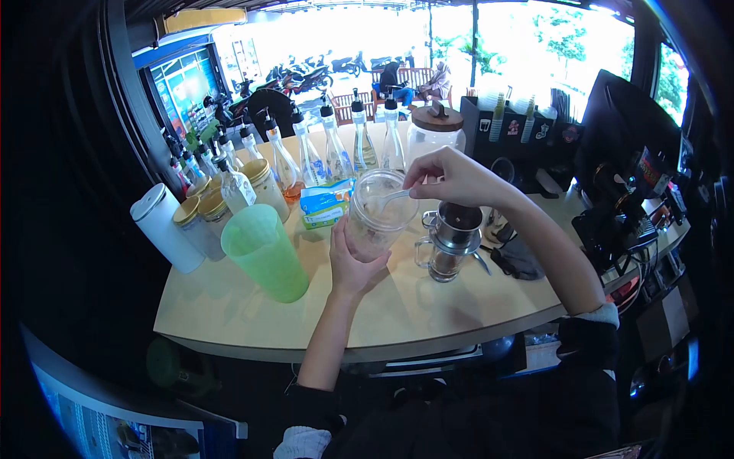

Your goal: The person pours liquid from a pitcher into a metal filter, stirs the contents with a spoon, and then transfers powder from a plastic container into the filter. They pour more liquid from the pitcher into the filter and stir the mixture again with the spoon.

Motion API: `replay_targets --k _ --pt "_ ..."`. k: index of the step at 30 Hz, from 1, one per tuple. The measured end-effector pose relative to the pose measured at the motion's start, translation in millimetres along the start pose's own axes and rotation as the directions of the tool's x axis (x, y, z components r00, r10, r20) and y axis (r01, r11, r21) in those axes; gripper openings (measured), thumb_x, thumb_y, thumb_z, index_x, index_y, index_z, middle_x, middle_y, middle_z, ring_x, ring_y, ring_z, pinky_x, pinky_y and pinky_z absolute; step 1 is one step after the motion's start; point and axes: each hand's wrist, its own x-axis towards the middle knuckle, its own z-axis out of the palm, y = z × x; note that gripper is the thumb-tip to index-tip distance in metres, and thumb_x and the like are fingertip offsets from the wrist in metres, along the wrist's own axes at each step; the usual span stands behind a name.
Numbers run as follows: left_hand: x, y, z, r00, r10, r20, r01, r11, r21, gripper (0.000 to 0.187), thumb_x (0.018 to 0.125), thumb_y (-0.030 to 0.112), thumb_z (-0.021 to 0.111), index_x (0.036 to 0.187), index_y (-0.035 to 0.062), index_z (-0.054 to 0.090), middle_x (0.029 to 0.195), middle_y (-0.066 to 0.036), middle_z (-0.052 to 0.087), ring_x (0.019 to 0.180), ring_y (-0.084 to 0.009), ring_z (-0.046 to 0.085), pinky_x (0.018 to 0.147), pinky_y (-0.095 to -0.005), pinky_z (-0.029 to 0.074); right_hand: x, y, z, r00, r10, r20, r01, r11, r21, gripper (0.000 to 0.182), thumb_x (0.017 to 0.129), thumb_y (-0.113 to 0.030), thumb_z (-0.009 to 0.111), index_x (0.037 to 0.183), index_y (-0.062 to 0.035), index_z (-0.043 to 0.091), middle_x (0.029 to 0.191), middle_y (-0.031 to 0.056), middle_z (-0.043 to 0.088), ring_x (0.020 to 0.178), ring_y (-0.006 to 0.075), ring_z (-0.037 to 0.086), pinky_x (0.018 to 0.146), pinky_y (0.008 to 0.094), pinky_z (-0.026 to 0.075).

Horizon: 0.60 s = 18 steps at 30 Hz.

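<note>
My left hand (355, 266) is wrapped around the lower side of a clear jar (380, 223), which is tilted above the table with its round mouth facing me. Pinched in my right hand (457, 177) is the handle of a pale spoon (395, 196), whose other end reaches inside the jar. Some pale contents show through the wall, but I cannot make out what they are. Just right of the jar, a metal drip coffee filter (459, 229) sits on a glass mug (443, 264) with something dark in it. A translucent green cup (266, 254) stands left of my left hand.
Several pump bottles (329, 149) line the table's back edge. A blue-and-green packet (325, 203) lies before them. Lidded canisters (264, 187) and a white tumbler (167, 227) stand left. A wooden-lidded jar (436, 122) and black cup holder (508, 130) stand behind. Dark cloth (520, 258) lies right.
</note>
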Motion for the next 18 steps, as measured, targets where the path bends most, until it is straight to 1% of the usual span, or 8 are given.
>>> replay_targets --k 2,4,7,8,10,13,15,18 --pt "-1.4 -1.1 1.3 1.000 0.001 0.003 -0.001 1.000 0.017 0.102 0.052 0.017 0.090 0.135 0.0029 0.033 0.128 -0.016 0.045 0.120 -0.0306 0.048 0.100 -0.0402 0.043 -6.0 0.5 -3.3 1.000 0.011 -0.029 -0.010 1.000 0.023 0.020 0.081 -0.015 0.069 0.092 0.0008 0.069 0.078 0.0010 0.064 0.071 0.0057 0.053 0.069 0.0232 0.044" --pt "-2.2 2.5 2.5 0.997 -0.072 0.027 0.073 0.997 -0.031 0.102 0.052 0.018 0.090 0.135 0.0025 0.033 0.127 -0.016 0.046 0.119 -0.0284 0.049 0.098 -0.0393 0.044 -12.8 0.8 -6.6 0.998 0.025 -0.058 -0.022 0.999 0.048 0.020 0.081 -0.015 0.070 0.092 0.0015 0.069 0.078 0.0010 0.064 0.071 0.0053 0.053 0.069 0.0224 0.043" --pt "-4.5 -2.1 8.0 0.998 -0.053 0.025 0.055 0.996 -0.067 0.100 0.052 0.018 0.091 0.133 0.0023 0.035 0.125 -0.016 0.048 0.117 -0.0262 0.050 0.097 -0.0375 0.045 -28.1 -1.5 -14.7 0.988 0.015 -0.154 0.001 0.995 0.101 0.019 0.081 -0.013 0.069 0.093 0.0020 0.069 0.078 0.0011 0.064 0.071 0.0046 0.053 0.068 0.0212 0.043" --pt "-5.0 -3.9 11.1 0.998 -0.052 0.027 0.054 0.996 -0.071 0.100 0.052 0.018 0.091 0.133 0.0023 0.035 0.125 -0.016 0.048 0.117 -0.0262 0.050 0.097 -0.0375 0.045 -35.6 -5.3 -19.3 0.981 0.040 -0.188 -0.032 0.998 0.047 0.019 0.081 -0.013 0.069 0.093 0.0019 0.069 0.078 0.0010 0.064 0.071 0.0043 0.053 0.067 0.0213 0.042" --pt "-6.1 -5.2 15.6 0.989 -0.131 0.068 0.144 0.962 -0.232 0.096 0.052 0.017 0.091 0.131 0.0024 0.037 0.122 -0.015 0.051 0.114 -0.0254 0.052 0.097 -0.0368 0.044 -50.2 -5.7 -26.8 0.973 0.066 -0.219 -0.069 0.998 -0.005 0.018 0.082 -0.012 0.068 0.093 0.0019 0.069 0.078 0.0008 0.064 0.071 0.0040 0.052 0.066 0.0215 0.042" --pt "-7.5 -3.4 17.9 0.971 -0.195 0.139 0.232 0.914 -0.333 0.092 0.053 0.017 0.090 0.129 0.0022 0.039 0.119 -0.014 0.054 0.112 -0.0243 0.055 0.096 -0.0365 0.045 -74.8 7.0 -35.3 0.952 0.088 -0.295 -0.108 0.993 -0.052 0.019 0.080 -0.015 0.069 0.093 -0.0012 0.070 0.076 0.0042 0.066 0.069 0.0083 0.053 0.067 0.0255 0.043" --pt "-7.0 3.7 17.8 0.962 -0.216 0.166 0.261 0.906 -0.334 0.090 0.054 0.016 0.089 0.128 0.0020 0.040 0.118 -0.014 0.055 0.110 -0.0237 0.056 0.095 -0.0366 0.046 -91.6 19.3 -36.8 0.902 0.102 -0.421 -0.134 0.990 -0.048 0.018 0.080 -0.014 0.068 0.092 -0.0009 0.070 0.073 0.0039 0.065 0.067 0.0086 0.051 0.066 0.0260 0.042" --pt "-7.5 3.8 20.9 0.954 -0.223 0.202 0.286 0.879 -0.382 0.088 0.055 0.017 0.087 0.128 0.0019 0.040 0.117 -0.013 0.056 0.108 -0.0227 0.058 0.093 -0.0365 0.048 -112.9 28.9 -34.0 0.874 0.124 -0.469 -0.179 0.981 -0.074 0.017 0.080 -0.010 0.068 0.095 -0.0014 0.069 0.075 0.0025 0.062 0.066 0.0073 0.047 0.061 0.0250 0.039"
